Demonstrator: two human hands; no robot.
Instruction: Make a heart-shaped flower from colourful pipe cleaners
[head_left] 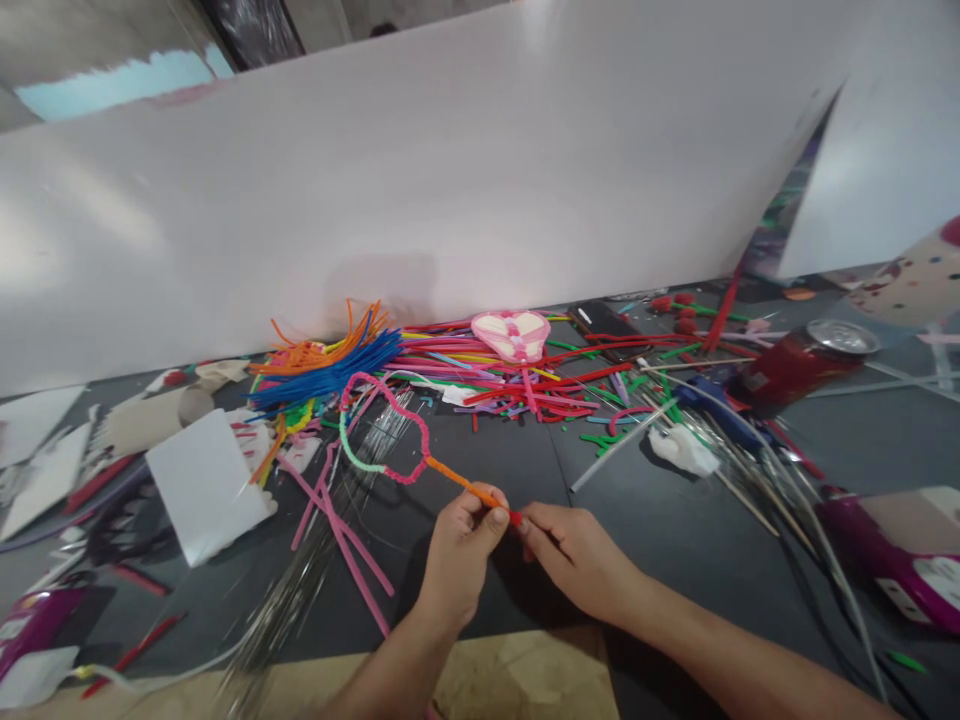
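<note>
Between my hands is a pipe cleaner wand (459, 480): an orange stem topped by a loop (421, 420) of pink and mint-green fuzzy stems. My left hand (466, 535) pinches the orange stem near its lower end, thumb on top. At the red tip (514, 518), just right of that grip, the fingers of my right hand (570, 550) are closed. Part of the red end is hidden by those fingers. Beyond the loop lies a pink and cream heart-shaped pipe cleaner piece (513, 337) on a heap of loose stems.
Bundles of blue (330, 372) and orange pipe cleaners lie at the back left, near thin metal wires (300, 570). A white card (206, 487) and a cardboard tube (161, 418) are on the left. At right stand a red can (806, 365), a blue glue gun (724, 410) and a purple box (892, 555).
</note>
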